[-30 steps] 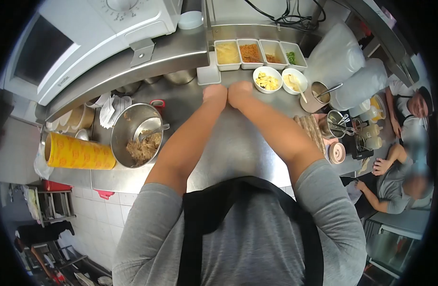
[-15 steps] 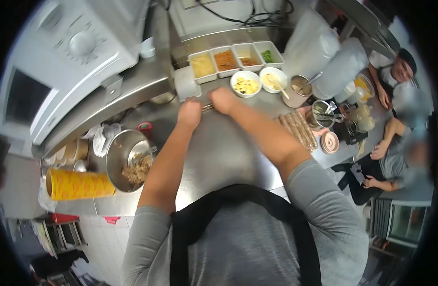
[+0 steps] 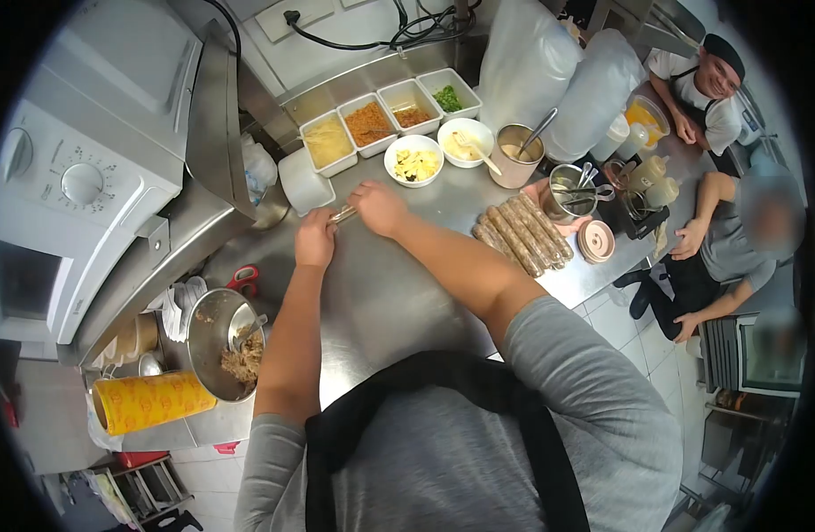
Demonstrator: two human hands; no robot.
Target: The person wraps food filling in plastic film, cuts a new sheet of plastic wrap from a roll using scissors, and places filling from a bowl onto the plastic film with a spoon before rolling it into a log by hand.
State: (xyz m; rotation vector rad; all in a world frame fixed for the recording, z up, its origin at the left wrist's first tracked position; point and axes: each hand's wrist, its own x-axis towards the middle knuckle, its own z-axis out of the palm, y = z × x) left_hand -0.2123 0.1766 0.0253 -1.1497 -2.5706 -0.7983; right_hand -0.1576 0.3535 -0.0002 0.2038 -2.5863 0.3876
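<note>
My left hand [image 3: 316, 238] and my right hand [image 3: 378, 207] are closed on the two ends of a slim plastic-wrapped roll [image 3: 343, 215]. Only its short middle part shows between my fists, low over the steel counter [image 3: 398, 293]. Several finished-looking wrapped rolls [image 3: 524, 235], filled with a brownish mix, lie side by side to the right. On the left, a steel mixing bowl [image 3: 197, 341] holds a ground mixture [image 3: 241, 363] and a spoon.
White tubs [image 3: 334, 167] of toppings line the back, with two white bowls [image 3: 413, 161] before them. A yellow film roll [image 3: 155, 401] and red-handled scissors [image 3: 243, 279] are at left. Two people [image 3: 704, 89] stand or sit at right, near sauce bottles [image 3: 647, 173].
The whole view has shifted and turned, so the counter items appear further left. Both hands keep their hold on the wrapped roll, and the row of rolls at right shows more fully.
</note>
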